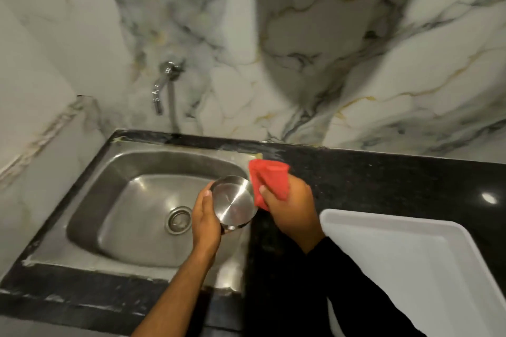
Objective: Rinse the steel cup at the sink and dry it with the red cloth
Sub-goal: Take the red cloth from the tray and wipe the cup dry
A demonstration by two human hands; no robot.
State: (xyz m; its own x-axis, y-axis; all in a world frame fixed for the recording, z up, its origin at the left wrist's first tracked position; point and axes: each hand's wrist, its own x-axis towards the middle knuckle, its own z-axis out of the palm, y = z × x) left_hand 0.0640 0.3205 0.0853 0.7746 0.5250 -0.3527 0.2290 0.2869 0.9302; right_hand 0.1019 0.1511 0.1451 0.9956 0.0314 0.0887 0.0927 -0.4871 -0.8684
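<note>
Between my two hands, over the right edge of the sink (115,172), the steel cup (234,201) is tipped with its base towards me. My left hand (205,216) cups its side; my right hand (290,205) is closed on the red cloth (271,178), bunched just beside the cup's wall. I judge this the drying step. Next I need the cloth pressed on and the cup turned
</note>
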